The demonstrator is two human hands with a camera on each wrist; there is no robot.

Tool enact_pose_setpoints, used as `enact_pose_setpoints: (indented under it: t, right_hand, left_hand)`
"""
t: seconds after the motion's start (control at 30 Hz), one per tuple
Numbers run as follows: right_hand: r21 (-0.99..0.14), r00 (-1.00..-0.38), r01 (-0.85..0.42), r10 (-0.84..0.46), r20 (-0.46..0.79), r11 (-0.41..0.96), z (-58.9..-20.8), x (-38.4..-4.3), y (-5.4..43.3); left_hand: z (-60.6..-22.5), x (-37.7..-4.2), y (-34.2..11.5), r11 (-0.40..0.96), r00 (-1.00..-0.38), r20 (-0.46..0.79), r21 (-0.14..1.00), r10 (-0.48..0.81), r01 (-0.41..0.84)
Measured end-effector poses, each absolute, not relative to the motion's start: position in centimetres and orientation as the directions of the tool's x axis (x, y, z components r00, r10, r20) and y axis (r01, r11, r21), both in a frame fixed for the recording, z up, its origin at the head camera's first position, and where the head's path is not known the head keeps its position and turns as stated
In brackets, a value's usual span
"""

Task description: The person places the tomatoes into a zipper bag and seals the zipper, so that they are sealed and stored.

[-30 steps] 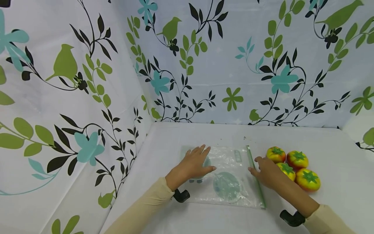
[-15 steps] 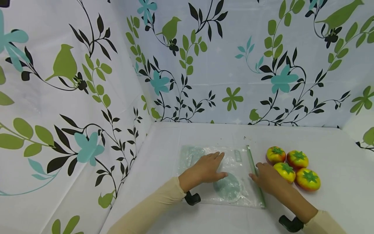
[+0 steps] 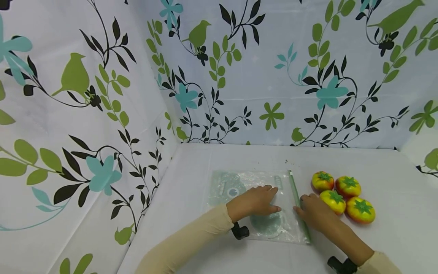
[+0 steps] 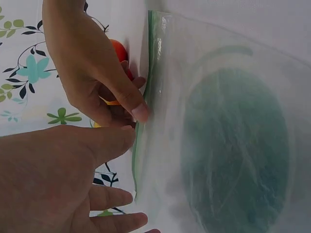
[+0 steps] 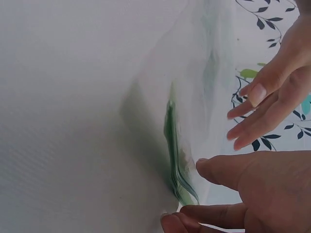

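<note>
A clear plastic zip bag with pale green round prints lies flat on the white table. Its green zip strip runs along the right side. My right hand is at this strip, and in the right wrist view its thumb and fingers curl round the lifted bag edge, gripping it loosely. My left hand hovers over the middle of the bag, fingers spread and fairly straight, holding nothing. In the left wrist view, the left thumb lies close to the strip and to the right hand; whether it touches is unclear.
Several yellow-red toy fruits with green star-shaped caps cluster right of the bag, close beside my right hand. Patterned cloth with leaves and birds hangs behind and at the left. Small dark specks lie on the table behind the bag.
My left hand has moved right across the bag, from its left part toward the zip strip. The right hand has shifted slightly toward me along the strip. Bag and fruits stay put.
</note>
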State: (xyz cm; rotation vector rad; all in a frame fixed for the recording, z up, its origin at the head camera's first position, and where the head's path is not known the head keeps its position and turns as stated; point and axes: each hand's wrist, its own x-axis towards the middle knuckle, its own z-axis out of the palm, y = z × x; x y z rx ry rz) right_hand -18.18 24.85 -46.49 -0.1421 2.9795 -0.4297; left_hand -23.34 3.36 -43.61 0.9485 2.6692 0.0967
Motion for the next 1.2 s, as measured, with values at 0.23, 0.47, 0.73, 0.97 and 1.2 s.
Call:
enact_pose_setpoints:
  t: [0.23,0.47,0.73,0.97,1.2]
  right_hand:
    - [-0.326,-0.990,-0.084,-0.115,-0.078,0.942,-47.1,-17.8,24.9]
    - [-0.364,-0.988,-0.096,-0.133,-0.079,0.926,-46.9,-17.3,24.9]
    - [-0.389,-0.988,-0.141,-0.155,-0.004,0.910,-47.4,-16.6,25.2]
    - [-0.394,-0.988,-0.129,-0.153,-0.030,0.910,-47.4,-16.5,25.4]
    - [-0.389,-0.988,-0.123,-0.149,-0.035,0.913,-47.2,-16.2,25.4]
  left_hand:
    - [-44.0,-23.3,4.5,0.765,-0.720,-0.276,0.108,0.637,0.635]
    - [-44.7,-23.5,5.0,0.753,-0.714,-0.283,0.044,0.640,0.657]
    - [-44.6,-24.1,6.1,0.766,-0.743,-0.238,0.009,0.626,0.643]
    - [-44.4,-24.6,7.7,0.832,-0.804,-0.236,0.033,0.545,0.554]
    - [-44.2,-24.2,9.2,0.880,-0.857,-0.219,0.021,0.467,0.474]
